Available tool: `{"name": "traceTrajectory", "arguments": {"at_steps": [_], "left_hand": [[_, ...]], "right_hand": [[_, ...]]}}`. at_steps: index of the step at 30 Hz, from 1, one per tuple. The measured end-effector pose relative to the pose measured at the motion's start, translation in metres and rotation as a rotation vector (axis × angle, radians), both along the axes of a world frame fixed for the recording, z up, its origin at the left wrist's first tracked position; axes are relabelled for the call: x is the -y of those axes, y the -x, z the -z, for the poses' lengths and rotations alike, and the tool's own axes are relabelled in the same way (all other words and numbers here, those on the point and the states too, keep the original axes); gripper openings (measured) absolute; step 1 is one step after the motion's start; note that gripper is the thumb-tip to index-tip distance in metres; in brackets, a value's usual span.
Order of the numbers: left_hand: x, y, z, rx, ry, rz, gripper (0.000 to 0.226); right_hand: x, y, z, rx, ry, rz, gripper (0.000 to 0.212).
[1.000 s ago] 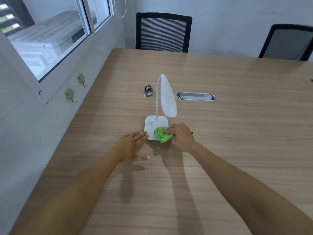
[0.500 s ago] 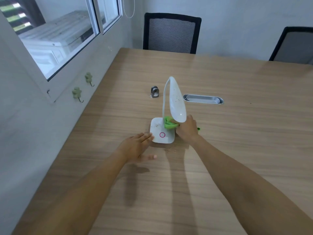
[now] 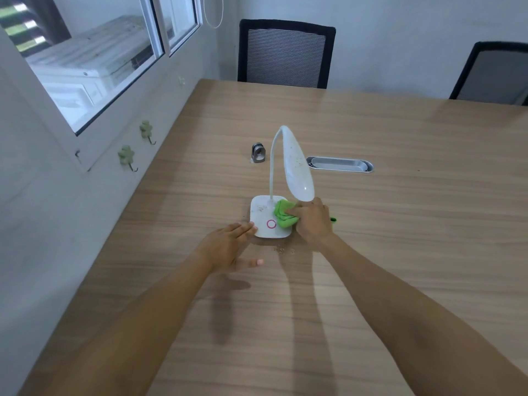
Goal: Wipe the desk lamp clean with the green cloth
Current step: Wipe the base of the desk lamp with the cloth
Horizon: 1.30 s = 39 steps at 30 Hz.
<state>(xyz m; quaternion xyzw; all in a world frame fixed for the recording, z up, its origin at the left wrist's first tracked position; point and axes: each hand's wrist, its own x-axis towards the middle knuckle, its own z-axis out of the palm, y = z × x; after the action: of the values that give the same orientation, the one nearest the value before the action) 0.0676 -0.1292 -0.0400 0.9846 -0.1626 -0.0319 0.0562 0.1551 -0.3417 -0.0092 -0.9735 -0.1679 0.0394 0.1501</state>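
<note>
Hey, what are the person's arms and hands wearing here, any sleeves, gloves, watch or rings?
Nothing is worn that shows. Both forearms are bare to the frame's bottom edge, with no sleeves. The left hand and right hand have no gloves, and no watch, bracelet or ring is visible.

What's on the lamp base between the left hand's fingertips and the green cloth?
In the head view, only bare white lamp base with its pink ring button lies between the left hand and the green cloth, held by the right hand.

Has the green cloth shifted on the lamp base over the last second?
Yes. The green cloth moved from the base's near edge, where it hid the pink ring, toward the neck, then partway back; the ring shows now.
</note>
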Motion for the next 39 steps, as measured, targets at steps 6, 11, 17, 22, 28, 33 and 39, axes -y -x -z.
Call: {"name": "traceTrajectory", "arguments": {"at_steps": [6, 11, 17, 22, 28, 33, 39], "left_hand": [[0.001, 0.000, -0.002, -0.016, -0.010, -0.009, 0.127], [0.002, 0.000, -0.003, -0.032, -0.003, -0.012, 0.128], [0.007, -0.002, -0.016, -0.118, 0.067, -0.104, 0.125], [0.015, -0.013, -0.021, -0.106, 0.381, -0.299, 0.065], [0.018, -0.017, -0.046, -0.564, 1.149, -0.542, 0.068], [0.004, -0.012, -0.053, -0.723, 1.325, -0.545, 0.022], [-0.028, -0.009, -0.048, -0.741, 1.440, -0.649, 0.029]], "right_hand": [[0.015, -0.001, -0.002, 0.072, 0.017, 0.117, 0.050], [0.005, 0.014, -0.002, 0.016, -0.077, -0.017, 0.045], [0.024, 0.019, -0.020, -0.098, -0.369, 0.180, 0.024], [0.026, 0.026, -0.033, -0.472, -0.627, 0.283, 0.019], [0.010, 0.039, -0.035, -0.745, -0.709, 0.159, 0.026], [0.002, 0.039, -0.030, -0.842, -0.696, 0.108, 0.020], [0.004, 0.034, -0.025, -0.903, -0.517, 0.126, 0.018]]}}
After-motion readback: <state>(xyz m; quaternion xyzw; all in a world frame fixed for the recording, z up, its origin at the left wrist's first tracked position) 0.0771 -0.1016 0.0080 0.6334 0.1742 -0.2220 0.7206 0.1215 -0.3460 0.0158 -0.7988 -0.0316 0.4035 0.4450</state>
